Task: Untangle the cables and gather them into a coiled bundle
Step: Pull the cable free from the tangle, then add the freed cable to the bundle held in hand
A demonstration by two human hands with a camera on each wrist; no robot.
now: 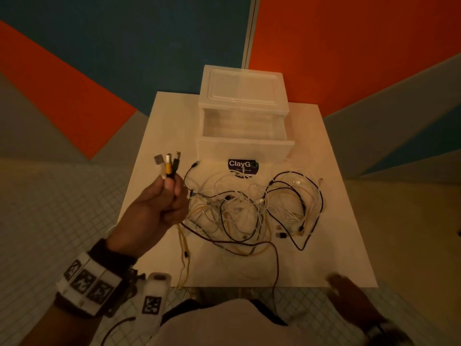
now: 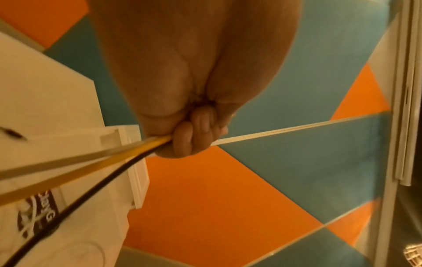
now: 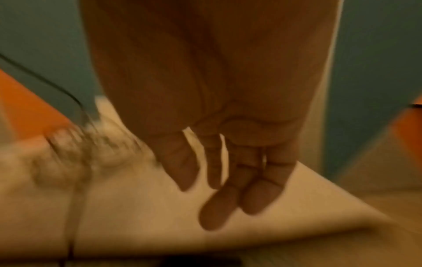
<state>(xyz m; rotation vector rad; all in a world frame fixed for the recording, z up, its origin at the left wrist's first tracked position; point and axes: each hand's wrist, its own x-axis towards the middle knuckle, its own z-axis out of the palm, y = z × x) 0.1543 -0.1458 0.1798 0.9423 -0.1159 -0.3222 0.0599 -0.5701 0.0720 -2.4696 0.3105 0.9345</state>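
Left hand (image 1: 159, 208) raised over the tabletop's (image 1: 336, 258) left edge, fist curled tight round several cables: plugs (image 1: 167, 163) stick up out of the fist, white, yellow and black; leads exit below and run down to the rest. Wrist view confirms fingers (image 2: 196, 137) wrapped around yellow, black and pale leads. Right hand (image 3: 228, 162) hovers at the near right corner, fingers straight and relaxed, holding nothing; blurred. Remaining cables (image 1: 254, 211) lie in a loose tangle mid-tabletop, black, white and yellow mixed, a few strands hanging over the near edge. Clear drawer box (image 1: 244, 96) behind the tangle, drawer pulled out, ClayGo sticker (image 1: 243, 166) in front of it.
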